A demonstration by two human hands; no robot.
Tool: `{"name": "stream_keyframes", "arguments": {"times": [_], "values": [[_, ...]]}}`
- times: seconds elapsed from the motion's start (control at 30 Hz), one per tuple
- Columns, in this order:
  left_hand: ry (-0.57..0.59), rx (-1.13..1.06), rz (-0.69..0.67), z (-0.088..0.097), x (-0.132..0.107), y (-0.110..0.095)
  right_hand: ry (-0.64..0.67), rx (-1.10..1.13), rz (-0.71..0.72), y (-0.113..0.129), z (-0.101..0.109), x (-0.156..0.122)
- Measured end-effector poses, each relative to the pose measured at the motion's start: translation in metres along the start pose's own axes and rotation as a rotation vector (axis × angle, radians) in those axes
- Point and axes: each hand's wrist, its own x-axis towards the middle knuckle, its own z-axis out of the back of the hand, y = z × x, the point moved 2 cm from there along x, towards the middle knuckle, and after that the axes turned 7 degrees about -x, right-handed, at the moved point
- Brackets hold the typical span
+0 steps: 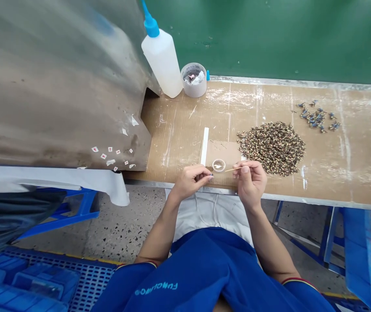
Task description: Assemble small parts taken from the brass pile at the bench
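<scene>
My left hand [190, 181] is closed in a pinch on a small dark part [210, 175] with a bluish tint, mostly covered by the fingertips. Between the thumb and fingers of my right hand [252, 180] is a toothpick [232, 169], its tip pointing left. A small round clear dish [218, 165] with a white substance in it sits between the two hands, close to the toothpick's tip. Just beyond my right hand lies a big pile of small brass-and-dark parts [274, 147]. Farther right, several similar parts with blue ends [318, 118] are scattered.
A white squeeze bottle [162, 60] with a blue nozzle stands at the back beside a tape roll [194, 89] holding scraps. A metal housing [74, 95] bounds the left side. A white strip [204, 146] and a loose toothpick [192, 112] lie on the cardboard-covered bench [175, 143].
</scene>
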Motion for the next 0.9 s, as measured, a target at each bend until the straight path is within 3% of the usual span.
{"name": "stream_keyframes", "arguments": {"times": [0.13, 0.37, 0.9], "values": [[0.023, 0.011, -0.018, 0.0, 0.0, -0.001, -0.028, 0.001, -0.043, -0.006, -0.007, -0.01], [0.064, 0.061, -0.005, -0.001, 0.001, -0.002, 0.135, 0.013, -0.01, -0.006, -0.004, -0.014], [0.074, 0.13, -0.1, -0.002, 0.001, -0.003, 0.171, -0.055, 0.057, -0.008, -0.004, -0.015]]}}
